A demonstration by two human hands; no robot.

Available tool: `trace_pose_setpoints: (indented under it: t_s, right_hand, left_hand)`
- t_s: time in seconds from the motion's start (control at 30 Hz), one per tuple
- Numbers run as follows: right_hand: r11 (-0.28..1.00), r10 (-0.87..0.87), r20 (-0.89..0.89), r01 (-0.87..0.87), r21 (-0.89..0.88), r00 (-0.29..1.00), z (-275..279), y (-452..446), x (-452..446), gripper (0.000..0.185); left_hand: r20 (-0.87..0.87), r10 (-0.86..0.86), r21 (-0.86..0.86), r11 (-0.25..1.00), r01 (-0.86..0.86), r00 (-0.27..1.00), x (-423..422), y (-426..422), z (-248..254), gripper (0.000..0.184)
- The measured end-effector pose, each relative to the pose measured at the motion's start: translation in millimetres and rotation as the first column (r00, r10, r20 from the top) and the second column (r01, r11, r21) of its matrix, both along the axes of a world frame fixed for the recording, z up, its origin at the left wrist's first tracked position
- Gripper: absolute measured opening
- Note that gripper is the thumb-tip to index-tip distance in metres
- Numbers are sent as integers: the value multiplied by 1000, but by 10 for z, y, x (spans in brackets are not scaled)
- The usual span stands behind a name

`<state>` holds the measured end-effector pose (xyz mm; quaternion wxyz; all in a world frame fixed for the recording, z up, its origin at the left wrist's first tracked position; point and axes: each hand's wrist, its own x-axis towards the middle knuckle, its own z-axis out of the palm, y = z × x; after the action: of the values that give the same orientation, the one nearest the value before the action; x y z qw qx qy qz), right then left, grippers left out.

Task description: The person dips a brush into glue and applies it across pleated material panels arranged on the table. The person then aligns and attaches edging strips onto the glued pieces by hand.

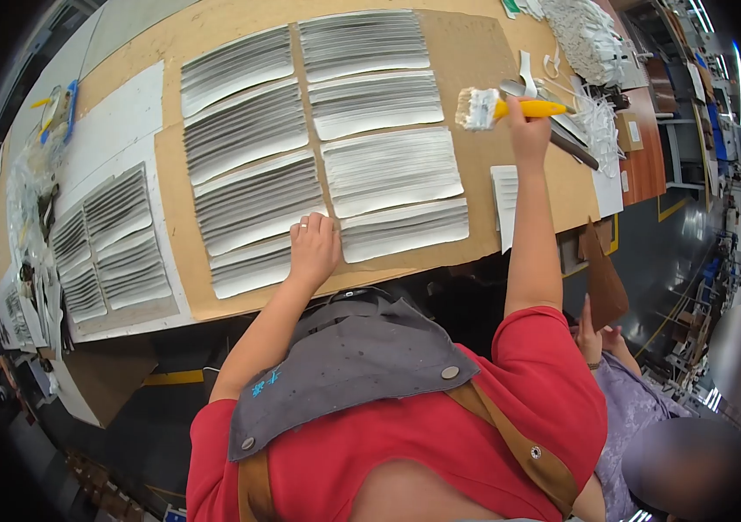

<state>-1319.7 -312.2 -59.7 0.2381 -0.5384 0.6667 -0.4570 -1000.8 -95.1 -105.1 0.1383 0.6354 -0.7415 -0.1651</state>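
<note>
The right hand [529, 137], closed round the yellow-handled brush [482, 110], should keep its bristles level, while the left hand [313, 252], grip unclear, only lightly steadies the ridged sheets [392, 170] on the table [149, 52].

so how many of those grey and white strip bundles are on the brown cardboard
8: four bundles in the left column, four in the right, side by side in pairs. The left hand covers a bit of the nearest left ones.
</note>
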Motion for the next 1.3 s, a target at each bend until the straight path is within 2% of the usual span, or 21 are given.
trace_pose_setpoints:
  t_s: [0.07, 0.2, 0.27, 0.37, 0.47, 0.53, 0.57, 0.7, 0.77, 0.87, 0.93, 1.03, 1.13, 1.17, 1.27, 1.3]
  right_hand:
    - [999, -36, 250, 42, -19, 968, 197, 13, 145, 17]
    - [999, -50, 502, 46, 21, 863, 603, 329, 680, 15]
    - [997, -51, 618, 10, 70, 785, 575, 496, 860, 14]
    - [967, -211, 889, -46, 250, 407, 241, 819, 1328, 16]
    - [912, -358, 920, -150, 381, 162, -40, 1174, 2214, 16]
    - [869, -407, 903, -247, 429, 137, -66, 1327, 2878, 20]
    - [851, -394, 913, -335, 405, 105, -105, 1359, 3162, 19]
    - [840, -295, 948, -442, 315, 115, 72, 1465, 4125, 19]
    - [846, -285, 945, -421, 328, 162, 235, 1492, 4438, 19]
    - [831, -254, 954, -468, 300, 160, 365, 1501, 4682, 18]
    - [826, -280, 953, -476, 303, 120, 254, 1465, 4758, 17]
    - [800, -312, 950, -532, 278, 27, 39, 1300, 4914, 17]
    - [772, -427, 899, -555, 309, -95, -93, 1196, 5167, 21]
    - [762, -447, 887, -571, 307, -120, -131, 1166, 5317, 22]
    - [749, -500, 845, -586, 310, -191, -191, 1167, 5664, 23]
    - [745, -512, 832, -592, 306, -214, -169, 1171, 5769, 23]
  left_hand:
    - [-43, 56, -8, 998, -56, 998, 226, 168, 100, 14]
    - [-161, 218, 24, 976, -217, 963, 1035, 665, 151, 12]
    - [-257, 381, 67, 924, -377, 888, 1506, 986, 245, 10]
    - [-263, 544, 63, 834, -549, 797, 2239, 1567, 418, 6]
    - [-259, 666, 19, 727, -686, 699, 2957, 2252, 418, 7]
    - [-239, 716, 13, 677, -735, 656, 3372, 2684, 476, 7]
    - [-225, 743, -1, 646, -763, 630, 3530, 2889, 548, 6]
    - [-192, 820, 37, 555, -831, 539, 3994, 3428, 624, 5]
    - [-166, 855, 74, 508, -858, 492, 4063, 3608, 642, 5]
    - [-133, 887, 158, 459, -874, 442, 4139, 3767, 576, 8]
    - [-111, 865, 207, 502, -840, 489, 4207, 3825, 505, 12]
    - [-94, 876, 332, 475, -815, 473, 4221, 3780, 643, 15]
    - [-46, 883, 341, 453, -824, 466, 4326, 3931, 767, 16]
    - [-79, 902, 311, 426, -849, 424, 4315, 3974, 813, 18]
    - [114, 890, 339, 383, -860, 441, 4359, 4110, 917, 21]
    - [156, 890, 364, 352, -862, 429, 4360, 4106, 941, 28]
